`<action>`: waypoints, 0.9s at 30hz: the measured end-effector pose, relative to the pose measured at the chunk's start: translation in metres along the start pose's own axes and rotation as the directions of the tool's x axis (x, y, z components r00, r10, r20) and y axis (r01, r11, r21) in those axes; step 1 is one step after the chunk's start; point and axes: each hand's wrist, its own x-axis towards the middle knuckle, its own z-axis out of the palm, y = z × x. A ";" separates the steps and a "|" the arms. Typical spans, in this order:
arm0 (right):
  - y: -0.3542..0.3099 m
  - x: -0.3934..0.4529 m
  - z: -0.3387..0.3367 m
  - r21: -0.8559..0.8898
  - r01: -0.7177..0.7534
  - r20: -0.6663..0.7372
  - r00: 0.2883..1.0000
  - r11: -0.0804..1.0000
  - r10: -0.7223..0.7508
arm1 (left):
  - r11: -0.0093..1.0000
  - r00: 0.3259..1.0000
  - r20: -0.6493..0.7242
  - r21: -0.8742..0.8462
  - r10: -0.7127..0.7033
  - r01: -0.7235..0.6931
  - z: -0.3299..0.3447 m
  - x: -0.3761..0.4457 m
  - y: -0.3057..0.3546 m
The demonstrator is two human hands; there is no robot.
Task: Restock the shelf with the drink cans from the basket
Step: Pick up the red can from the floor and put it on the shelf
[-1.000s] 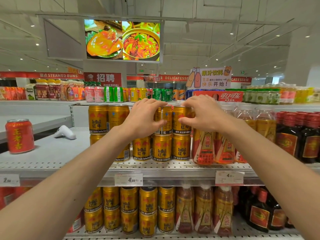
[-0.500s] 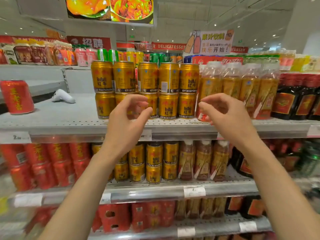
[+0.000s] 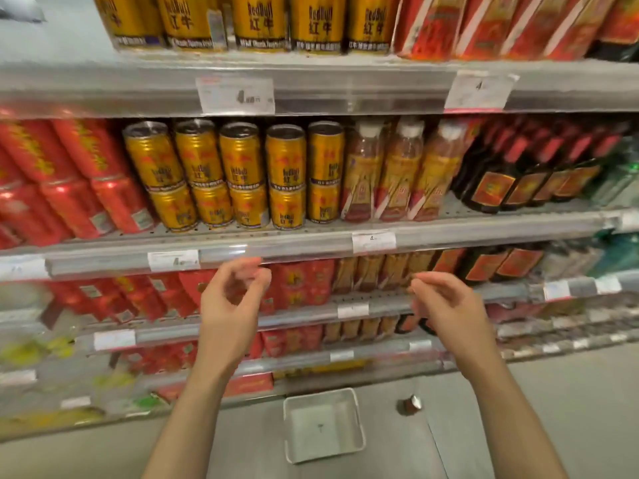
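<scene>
Gold drink cans [image 3: 259,25] line the top shelf [image 3: 103,84], and more gold cans [image 3: 242,174] stand stacked two high on the shelf below. My left hand [image 3: 231,305] and my right hand [image 3: 449,305] hang in the air in front of the lower shelves, fingers loosely curled, holding nothing. A white basket [image 3: 323,425] sits on the floor below, between my arms, and nothing shows inside it.
Red cans [image 3: 69,181] fill the shelf left of the gold ones. Amber drink bottles [image 3: 397,171] and dark bottles [image 3: 518,174] stand to the right. A small dark object [image 3: 409,404] lies on the floor right of the basket.
Both hands let go of the gold cans on the top shelf and dropped down, empty. My view tilted down to the lower shelves, the floor and the basket.
</scene>
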 end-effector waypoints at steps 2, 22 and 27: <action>0.021 0.003 -0.015 0.001 -0.046 -0.018 0.999 0.999 0.046 | 0.998 0.998 0.028 0.025 -0.060 0.059 0.016 -0.014 -0.017; 0.294 0.102 -0.163 -0.213 -0.344 0.029 0.934 0.915 0.357 | 0.894 0.901 0.019 0.137 -0.433 0.427 0.271 -0.102 -0.207; 0.421 0.110 -0.145 -0.251 -0.371 0.005 0.923 0.894 0.385 | 0.862 0.874 0.058 0.211 -0.482 0.461 0.296 -0.121 -0.344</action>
